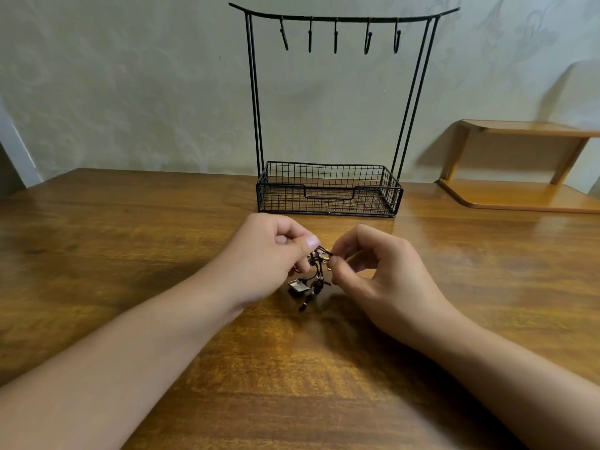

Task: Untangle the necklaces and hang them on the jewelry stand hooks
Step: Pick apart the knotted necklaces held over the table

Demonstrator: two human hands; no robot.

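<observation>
I am holding both forearms over the table (130, 241), my left hand (269, 254) and right hand (380, 271) each pinching the tangled necklaces (313, 274), which are dangling between them, near the jewelry stand (328, 190).

Tangled dark necklaces (312, 274) before stand (329, 125)

Warm, dim indoor light, slightly soft picture.
Glare streaks the table (487, 241) near its far right edge; the hands throw soft dark shadows onto the wood beneath them. Wide-angle distortion bends the jewelry stand (328, 190) uprights and stretches the forearms at the lower corners.
</observation>
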